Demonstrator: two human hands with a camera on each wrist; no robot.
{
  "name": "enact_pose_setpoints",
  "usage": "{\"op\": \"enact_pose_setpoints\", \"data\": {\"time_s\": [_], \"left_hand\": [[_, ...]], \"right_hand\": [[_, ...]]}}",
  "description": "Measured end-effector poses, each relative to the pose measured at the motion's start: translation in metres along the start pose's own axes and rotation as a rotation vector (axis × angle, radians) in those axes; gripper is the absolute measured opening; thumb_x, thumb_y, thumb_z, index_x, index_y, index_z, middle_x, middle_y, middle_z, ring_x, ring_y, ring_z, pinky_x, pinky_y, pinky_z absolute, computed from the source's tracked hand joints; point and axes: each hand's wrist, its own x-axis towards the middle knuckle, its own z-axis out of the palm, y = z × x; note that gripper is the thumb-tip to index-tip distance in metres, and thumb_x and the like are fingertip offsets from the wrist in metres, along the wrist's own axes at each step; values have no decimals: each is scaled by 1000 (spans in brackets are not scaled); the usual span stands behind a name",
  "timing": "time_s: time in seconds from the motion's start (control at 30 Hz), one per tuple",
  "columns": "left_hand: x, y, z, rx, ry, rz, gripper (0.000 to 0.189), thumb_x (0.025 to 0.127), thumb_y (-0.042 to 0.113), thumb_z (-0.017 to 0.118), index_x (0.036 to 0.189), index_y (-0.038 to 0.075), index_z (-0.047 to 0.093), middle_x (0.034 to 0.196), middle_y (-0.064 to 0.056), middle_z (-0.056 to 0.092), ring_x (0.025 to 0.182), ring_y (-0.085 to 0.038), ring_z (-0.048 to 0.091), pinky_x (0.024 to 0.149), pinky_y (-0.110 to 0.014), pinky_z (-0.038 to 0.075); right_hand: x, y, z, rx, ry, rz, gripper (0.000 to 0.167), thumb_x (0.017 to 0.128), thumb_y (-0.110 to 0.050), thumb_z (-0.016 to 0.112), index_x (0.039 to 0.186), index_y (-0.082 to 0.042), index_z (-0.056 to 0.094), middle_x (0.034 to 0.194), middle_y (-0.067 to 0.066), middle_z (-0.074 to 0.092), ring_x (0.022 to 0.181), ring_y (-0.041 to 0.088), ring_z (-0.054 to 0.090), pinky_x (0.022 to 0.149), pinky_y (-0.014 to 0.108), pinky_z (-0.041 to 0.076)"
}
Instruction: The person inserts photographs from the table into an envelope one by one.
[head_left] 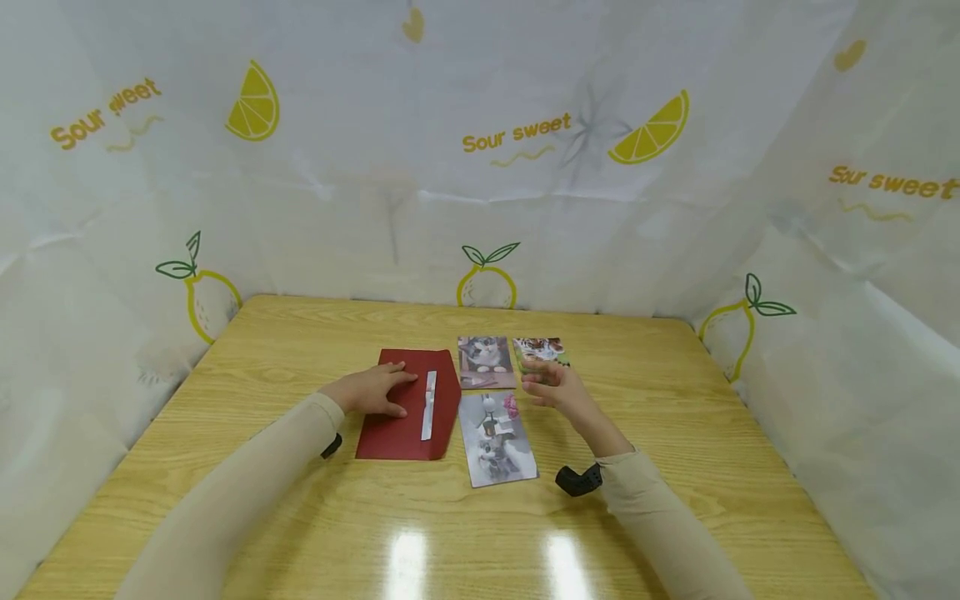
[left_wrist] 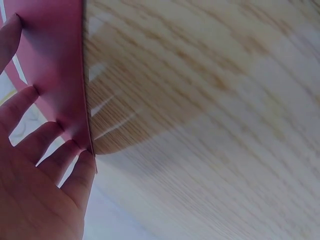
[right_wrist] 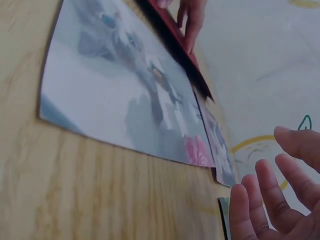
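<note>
A red envelope [head_left: 405, 433] lies on the wooden table with its flap toward the right and a pale strip [head_left: 429, 406] across it. My left hand [head_left: 369, 390] rests on the envelope with spread fingers; in the left wrist view the fingertips [left_wrist: 33, 91] touch its red surface. To the right lie a cat picture card [head_left: 484, 358] and, nearer me, a larger-looking grey card [head_left: 498, 442] with a cat and a pink patch. My right hand [head_left: 558, 387] hovers by a colourful card [head_left: 542, 348], partly covering it, fingers loosely bent and holding nothing.
The wooden table [head_left: 660, 400] is bordered by a white curtain [head_left: 360, 225] printed with lemons and words. Black wrist mounts [head_left: 579, 481] sit under the forearms. Two light reflections shine on the table's near part.
</note>
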Motion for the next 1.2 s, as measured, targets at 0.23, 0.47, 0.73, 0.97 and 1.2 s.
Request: {"op": "enact_pose_setpoints", "data": {"time_s": [0.23, 0.47, 0.73, 0.97, 1.2], "left_hand": [[1, -2, 1, -4, 8, -1, 70, 90, 38, 68, 149, 13, 40, 159, -19, 22, 145, -40, 21, 111, -54, 33], [3, -1, 1, 3, 8, -3, 70, 89, 39, 68, 148, 14, 40, 159, -18, 22, 145, -40, 22, 110, -54, 34], [3, -3, 1, 9, 11, 7, 70, 90, 39, 68, 148, 14, 40, 159, -18, 22, 145, -39, 22, 110, -54, 33], [3, -4, 1, 1, 10, 5, 70, 90, 40, 68, 148, 14, 40, 159, -19, 22, 145, -40, 21, 111, -54, 33], [1, -3, 1, -1, 5, -3, 70, 90, 39, 68, 149, 14, 40, 159, -18, 22, 145, -39, 21, 110, -55, 33]], "right_hand": [[9, 24, 0, -109, -105, 25, 46, 93, -5, 61, 135, 9, 48, 116, 26, 56, 86, 12, 60, 74, 30, 56], [15, 29, 8, -184, -120, 55, 46, 89, -5, 67, 131, 7, 51, 106, 19, 58, 79, 11, 55, 63, 24, 48], [16, 29, 16, -228, -62, 87, 49, 84, -4, 73, 128, 5, 52, 100, 13, 57, 76, 14, 50, 60, 25, 45], [16, 28, 19, -288, -47, 84, 51, 80, -2, 76, 125, 5, 54, 99, 13, 56, 74, 15, 49, 59, 25, 44], [17, 27, 21, -335, -50, 84, 50, 78, -2, 78, 122, 3, 55, 97, 12, 56, 81, 18, 50, 64, 25, 43]]}}
